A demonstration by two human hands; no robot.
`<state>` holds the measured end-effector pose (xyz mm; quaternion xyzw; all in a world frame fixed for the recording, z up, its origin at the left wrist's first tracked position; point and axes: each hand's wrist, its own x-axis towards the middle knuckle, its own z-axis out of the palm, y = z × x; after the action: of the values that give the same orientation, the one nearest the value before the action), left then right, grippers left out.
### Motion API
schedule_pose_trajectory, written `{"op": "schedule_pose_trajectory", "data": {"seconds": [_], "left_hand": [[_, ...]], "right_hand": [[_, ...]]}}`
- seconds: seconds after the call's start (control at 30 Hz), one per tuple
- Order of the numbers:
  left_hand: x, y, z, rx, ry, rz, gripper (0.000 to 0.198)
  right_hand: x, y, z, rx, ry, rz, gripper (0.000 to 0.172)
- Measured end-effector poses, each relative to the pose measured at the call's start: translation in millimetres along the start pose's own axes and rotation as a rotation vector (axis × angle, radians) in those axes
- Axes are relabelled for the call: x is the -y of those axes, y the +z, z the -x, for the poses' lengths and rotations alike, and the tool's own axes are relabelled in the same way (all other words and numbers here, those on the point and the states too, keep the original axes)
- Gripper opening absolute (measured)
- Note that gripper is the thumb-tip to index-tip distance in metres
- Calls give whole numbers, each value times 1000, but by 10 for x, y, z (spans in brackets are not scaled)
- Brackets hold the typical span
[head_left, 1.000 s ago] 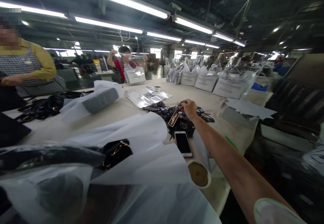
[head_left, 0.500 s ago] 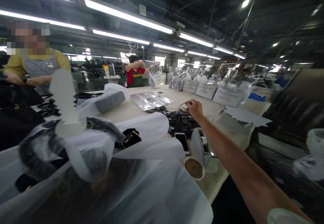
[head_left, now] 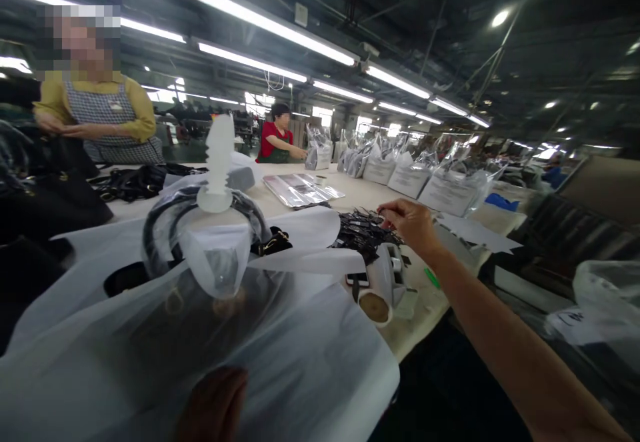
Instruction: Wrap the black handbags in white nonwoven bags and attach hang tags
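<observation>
My right hand [head_left: 407,223] reaches over the table, thumb and fingers pinched at the right edge of a heap of small black strap-like pieces [head_left: 357,232]. Something thin and dark, apparently one black strap, shows at the fingertips. Low in the view, my left hand [head_left: 215,402] is shadowed and blurred against white tissue paper [head_left: 320,349]; its finger position is unclear. The paper covers the front of a dark handbag with wrapped black handles [head_left: 155,232]. From those handles rises a white notched strip [head_left: 219,162], above a white folded wrap [head_left: 215,255].
Beside the heap lie a phone [head_left: 358,279] and a tape roll [head_left: 376,307]. Flat clear plastic bags [head_left: 300,189] lie farther back. Several bagged handbags [head_left: 447,185] line the table's far right. Two co-workers stand beyond, one in yellow [head_left: 137,105], one in red [head_left: 270,139].
The view has shifted, and the wrapped handbag appears farther right. My right hand, earlier holding up a thin dark loop, is now lower at the heap's edge. My left hand has come into view.
</observation>
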<state>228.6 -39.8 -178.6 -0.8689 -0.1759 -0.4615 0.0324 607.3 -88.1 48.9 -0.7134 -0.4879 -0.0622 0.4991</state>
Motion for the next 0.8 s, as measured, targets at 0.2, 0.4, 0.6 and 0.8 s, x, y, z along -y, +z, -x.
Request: {"op": "schedule_pose_trajectory", "data": {"seconds": [0.2, 0.4, 0.6, 0.8], "left_hand": [[-598, 71, -858, 119, -309, 533, 31], [-971, 179, -1220, 300, -534, 1002, 59], [-874, 246, -1020, 379, -888, 1358, 25], [-610, 115, -837, 115, -1280, 1796, 33]], "right_hand": [[450, -177, 755, 14, -186, -250, 16], [661, 52, 1161, 285, -142, -448, 10], [603, 382, 1297, 447, -93, -538, 18], [104, 822, 1765, 513, 240, -467, 39]]}}
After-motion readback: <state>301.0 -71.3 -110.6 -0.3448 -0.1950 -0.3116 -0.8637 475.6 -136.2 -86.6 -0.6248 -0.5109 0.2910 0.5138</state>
